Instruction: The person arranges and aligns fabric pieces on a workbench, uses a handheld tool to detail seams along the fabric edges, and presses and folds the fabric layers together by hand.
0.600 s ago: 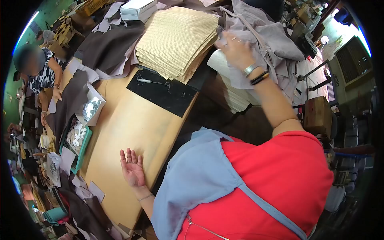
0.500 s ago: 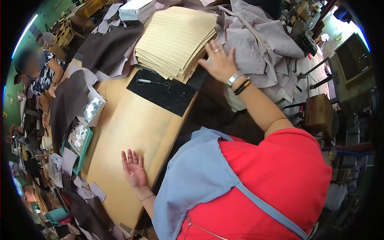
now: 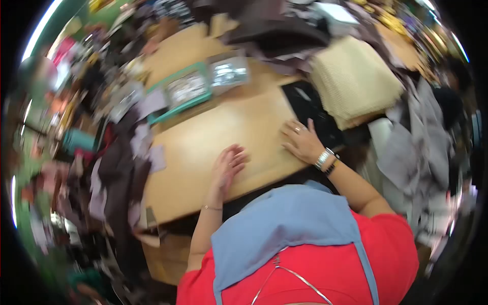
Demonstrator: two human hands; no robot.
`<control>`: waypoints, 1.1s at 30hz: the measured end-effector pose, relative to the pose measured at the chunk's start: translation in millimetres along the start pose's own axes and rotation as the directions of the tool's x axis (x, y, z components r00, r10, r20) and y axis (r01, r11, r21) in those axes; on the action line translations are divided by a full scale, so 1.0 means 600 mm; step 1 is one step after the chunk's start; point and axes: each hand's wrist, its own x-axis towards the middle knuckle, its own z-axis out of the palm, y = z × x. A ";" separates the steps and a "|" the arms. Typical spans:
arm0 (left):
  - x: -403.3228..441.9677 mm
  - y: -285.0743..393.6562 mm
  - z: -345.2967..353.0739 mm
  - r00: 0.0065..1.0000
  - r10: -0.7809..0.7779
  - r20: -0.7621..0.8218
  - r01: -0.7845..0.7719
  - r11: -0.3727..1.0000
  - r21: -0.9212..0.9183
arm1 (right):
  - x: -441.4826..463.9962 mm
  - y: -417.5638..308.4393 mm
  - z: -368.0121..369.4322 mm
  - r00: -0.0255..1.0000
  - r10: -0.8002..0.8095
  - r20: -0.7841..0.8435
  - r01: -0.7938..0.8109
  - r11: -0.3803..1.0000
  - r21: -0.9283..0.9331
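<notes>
My left hand [image 3: 230, 165] is over the wooden table [image 3: 203, 190], its fingers loosely bent and holding nothing; motion blurs it a little. Flat on the tabletop, fingers spread, lies my right hand [image 3: 303, 142], with a silver watch at the wrist. Its fingertips are close to the black mat [image 3: 325, 124], where a thin pale tool [image 3: 304, 94] lies, too blurred to identify. Beyond the mat stands a stack of cream textured sheets [image 3: 356, 81].
A teal tray [image 3: 206, 95] of pale pieces stands at the table's far side, beside a clear bag of shiny bits [image 3: 229, 71]. Dark brown material [image 3: 279, 30] covers the back. Grey cloth [image 3: 412, 147] hangs at right; dark and lilac scraps [image 3: 119, 173] lie at left.
The view has swung toward the left. My right hand has left the edge of the cream stack and come down onto the tabletop, nearer my left hand.
</notes>
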 end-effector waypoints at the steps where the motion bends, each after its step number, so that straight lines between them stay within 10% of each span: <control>1: 0.001 0.012 -0.008 0.995 0.098 -0.035 -0.095 0.991 0.093 | 0.002 -0.004 0.006 1.000 -0.002 0.018 0.003 0.999 -0.046; 7: -0.015 0.141 -0.214 0.641 0.704 -0.305 -0.374 0.634 0.676 | 0.009 -0.021 -0.005 0.999 0.050 -0.006 -0.050 0.999 0.020; 9: -0.060 0.210 -0.265 0.517 0.830 -0.209 0.039 0.221 0.975 | 0.005 -0.017 -0.001 0.999 0.036 -0.014 -0.036 0.999 0.009; 11: -0.085 0.235 -0.270 0.336 0.895 -0.293 0.527 0.079 0.846 | 0.008 -0.018 0.000 0.999 0.035 -0.005 -0.035 0.999 -0.003; 17: -0.094 0.241 -0.384 0.366 0.808 -0.462 0.805 -0.025 0.593 | 0.006 -0.012 0.005 0.999 0.022 -0.036 -0.022 1.000 -0.001; 21: -0.084 0.248 -0.398 0.364 0.809 -0.461 0.701 0.087 0.708 | 0.006 -0.014 0.005 0.999 0.029 -0.038 -0.028 1.000 0.009; 26: -0.056 0.261 -0.340 -0.071 0.950 -0.304 0.289 0.311 0.906 | 0.007 -0.020 0.000 0.998 0.029 -0.047 -0.028 0.999 0.029; 33: -0.011 0.165 -0.101 0.161 0.984 -0.069 -0.194 0.100 0.976 | 0.005 -0.021 -0.003 0.998 0.038 -0.048 -0.038 0.999 -0.001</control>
